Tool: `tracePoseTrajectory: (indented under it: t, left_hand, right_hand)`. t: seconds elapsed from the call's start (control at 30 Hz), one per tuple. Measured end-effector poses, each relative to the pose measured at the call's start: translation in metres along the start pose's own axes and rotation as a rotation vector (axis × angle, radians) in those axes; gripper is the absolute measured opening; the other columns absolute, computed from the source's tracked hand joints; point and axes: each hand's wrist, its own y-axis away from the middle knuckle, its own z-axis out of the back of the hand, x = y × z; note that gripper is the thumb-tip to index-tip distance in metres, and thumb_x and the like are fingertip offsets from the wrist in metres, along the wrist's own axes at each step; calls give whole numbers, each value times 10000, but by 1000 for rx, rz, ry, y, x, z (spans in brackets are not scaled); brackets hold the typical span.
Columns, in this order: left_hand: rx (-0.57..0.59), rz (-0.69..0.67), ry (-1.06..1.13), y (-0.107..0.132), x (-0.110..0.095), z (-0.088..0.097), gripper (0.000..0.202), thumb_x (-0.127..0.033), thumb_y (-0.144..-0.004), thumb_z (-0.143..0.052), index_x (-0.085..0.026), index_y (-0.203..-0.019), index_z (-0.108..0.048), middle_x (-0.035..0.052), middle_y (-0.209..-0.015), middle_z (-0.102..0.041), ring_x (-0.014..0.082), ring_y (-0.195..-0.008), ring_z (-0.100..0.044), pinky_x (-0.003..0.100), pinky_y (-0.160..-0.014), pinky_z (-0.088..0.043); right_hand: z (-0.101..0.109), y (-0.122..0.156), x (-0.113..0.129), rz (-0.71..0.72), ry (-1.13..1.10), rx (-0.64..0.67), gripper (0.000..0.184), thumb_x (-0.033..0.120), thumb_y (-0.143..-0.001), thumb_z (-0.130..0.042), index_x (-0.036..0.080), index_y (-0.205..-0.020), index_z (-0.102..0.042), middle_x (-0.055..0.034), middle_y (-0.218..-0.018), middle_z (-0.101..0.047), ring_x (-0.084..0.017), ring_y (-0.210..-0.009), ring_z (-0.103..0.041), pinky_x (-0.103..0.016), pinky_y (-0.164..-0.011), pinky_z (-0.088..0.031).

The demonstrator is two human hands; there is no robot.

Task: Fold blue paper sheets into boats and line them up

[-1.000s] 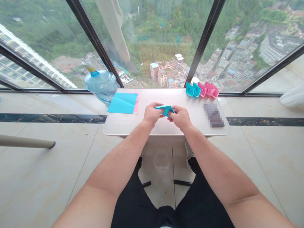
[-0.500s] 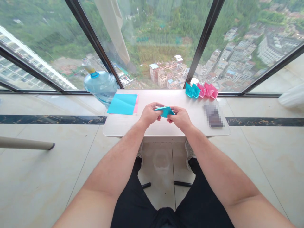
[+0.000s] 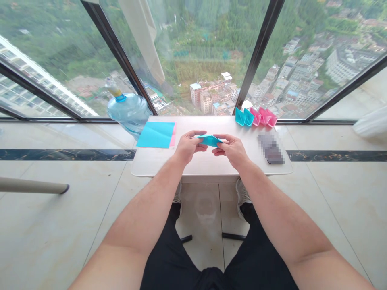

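Between my hands, above the middle of the white table [image 3: 163, 163], is a folded piece of blue paper [image 3: 209, 140]. My left hand [image 3: 191, 147] pinches its left end, and my right hand [image 3: 229, 147] grips the right end, thumbs toward the paper. Some of the fingers are hidden beneath or behind it. To the left lies a flat blue paper sheet [image 3: 155, 135] with a crease across it, and pink paper [image 3: 173, 137] shows from under its right edge. Folded blue paper shapes [image 3: 244, 117] and pink ones [image 3: 263, 117] stand in a row at the back right corner.
A blurred-out, phone-like flat object [image 3: 272, 148] lies at the table's right. A large clear blue water bottle [image 3: 128, 110] stands on the floor beyond the back left corner. Tall windows with dark frames [image 3: 256, 56] rise behind the table. A pale pole-like leg [image 3: 33, 185] is at left.
The blue paper in my hands has been turned and now looks flatter and wider. My right fingers have shifted on it. The camera view has tilted slightly.
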Motion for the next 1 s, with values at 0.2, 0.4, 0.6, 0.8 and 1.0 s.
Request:
tracePoseTrajectory:
  t: [0.2, 0.4, 0.6, 0.8, 1.0]
  left_hand:
    - [-70, -166, -230, 0, 5, -4, 300, -154, -697, -655, -132, -987, -727, 21, -650, -692, 169, -542, -678, 251, -494, -535]
    - [-60, -133, -176, 1, 1, -4, 344, -156, -689, -635, -133, -1020, -726, 8, -610, -672, 149, -488, -653, 216, -453, -476]
    - [-53, -66, 17, 0, 1, -3, 318, -177, -670, -685, -134, -985, -706, 11, -665, -683, 140, -532, -664, 221, -487, -500]
    - [90, -53, 69, 2, -3, 4, 389, -172, -656, -670, -129, -1042, -691, 43, -750, -721, 190, -675, -732, 282, -617, -579]
    - [110, -69, 52, 3, -5, 9, 397, -205, -688, -609, -128, -1066, -704, 57, -747, -740, 221, -690, -747, 319, -628, -599]
  right_hand:
    - [-1, -2, -5, 50, 82, -70, 370, 171, -733, -684, 164, -1101, -721, -9, -667, -722, -174, -607, -731, -243, -534, -586]
    - [-1, 0, -4, 54, 68, -62, 375, 183, -722, -670, 168, -1092, -730, -5, -671, -725, -184, -636, -744, -248, -544, -595]
    - [-1, 0, -3, 42, -50, -29, 337, 194, -729, -684, 168, -1063, -723, -18, -710, -745, -187, -670, -753, -275, -594, -617]
    - [6, 0, -2, 27, -111, 1, 306, 199, -738, -686, 178, -1040, -732, -30, -759, -765, -197, -730, -764, -322, -699, -639]
    - [8, 3, 2, 29, -137, 53, 330, 215, -764, -650, 192, -1082, -736, -33, -793, -771, -215, -786, -772, -348, -731, -641]
